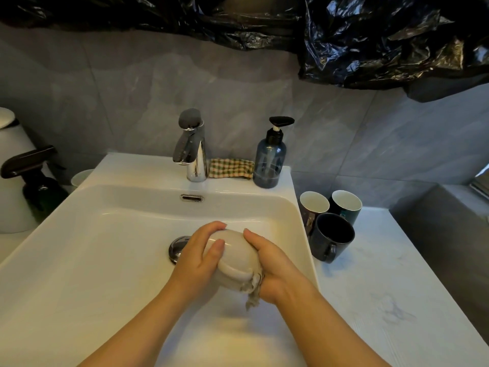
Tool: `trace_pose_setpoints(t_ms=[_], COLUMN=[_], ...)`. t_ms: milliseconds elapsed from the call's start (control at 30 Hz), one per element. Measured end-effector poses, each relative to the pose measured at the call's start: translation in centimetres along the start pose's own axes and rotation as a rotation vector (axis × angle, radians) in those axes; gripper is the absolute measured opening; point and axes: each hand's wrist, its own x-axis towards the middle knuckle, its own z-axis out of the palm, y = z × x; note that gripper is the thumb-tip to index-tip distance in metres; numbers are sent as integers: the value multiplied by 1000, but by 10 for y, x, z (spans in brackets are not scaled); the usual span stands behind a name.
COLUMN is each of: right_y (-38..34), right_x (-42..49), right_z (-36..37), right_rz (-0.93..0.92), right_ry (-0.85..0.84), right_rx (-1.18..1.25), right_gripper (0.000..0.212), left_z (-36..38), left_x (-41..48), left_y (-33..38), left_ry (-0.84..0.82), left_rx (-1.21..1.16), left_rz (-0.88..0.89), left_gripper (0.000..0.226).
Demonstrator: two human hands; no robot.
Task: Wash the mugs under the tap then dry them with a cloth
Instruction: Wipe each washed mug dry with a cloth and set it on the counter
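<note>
Over the white sink (79, 234) both hands hold a pale grey mug (232, 256) lying on its side. My left hand (197, 256) grips its left side, thumb across the top. From the right, my right hand (276, 266) cups the mug and presses a frayed grey cloth (252, 291) against it; most of the cloth is hidden under the palm. No water shows under the chrome tap (191, 152). Three more mugs stand on the counter to the right of the sink: a white-lined one (313, 206), a dark green one (346, 205) and a black one (330, 235).
A checked cloth (230, 168) lies behind the tap beside a blue soap pump bottle (270, 161). The chrome drain plug (176, 247) sits left of my hands. A dark spray bottle (34, 178) stands at the left. Black plastic sheeting (370, 41) hangs overhead. The marbled counter (383, 300) extends right.
</note>
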Motion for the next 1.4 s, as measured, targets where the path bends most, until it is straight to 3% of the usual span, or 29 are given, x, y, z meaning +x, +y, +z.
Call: trace_pose_setpoints(t_ms=[67, 133, 200, 267, 333, 433, 533, 600, 667, 733, 900, 1033, 1133, 1200, 1333, 1400], right_y=[-2, -4, -6, -7, -5, -4, -9, -8, -2, 0, -4, 2, 15, 10, -17, -22], right_x=[6, 11, 12, 11, 11, 11, 10, 3, 0, 4, 8, 11, 7, 7, -1, -1], right_z=[-2, -5, -9, -12, -14, -12, -6, 4, 7, 1, -17, -8, 13, 17, 19, 13], right_rz=[-19, -57, -91, -147, -201, -287, -415, -549, -798, -966, -1240, -1118, -1213, -1149, -571, -345], right_ry=[165, 257, 326, 370, 413, 429, 423, 434, 300, 163, 176, 192, 131, 163, 232, 206], right_rx=[-58, -98, -162, -280, -350, -232, -145, -447, -1015, -1288, -1176, -806, -1081, -1027, -398, -195], right_gripper=[32, 34, 37, 38, 39, 48, 44, 38, 39, 40, 30, 28, 30, 27, 20, 32], left_z=[1, 4, 10, 14, 17, 21, 20, 17, 16, 13, -10, -13, -4, -1, -2, -1], left_x=[2, 4, 2, 2, 2, 2, 3, 4, 5, 8, 25, 26, 24, 22, 14, 12], left_y=[-3, -3, -2, 2, 6, 10, 19, 28, 38, 47, 56, 58, 64, 66, 61, 61], left_ry=[22, 56, -50, -147, -212, -267, -194, -75, -18, 56, 214, 302, 286, 248, 193, 215], left_rx=[288, 497, 613, 747, 848, 810, 475, 165, -26, -151, -434, -741, -777, -762, -740, -787], left_rz=[145, 433, 707, 817, 808, 601, 87, -165, -278, -325, -470, -633, -618, -594, -598, -574], left_gripper=[32, 27, 39, 46, 40, 36, 39, 33, 25, 25, 36, 38, 45, 47, 53, 55])
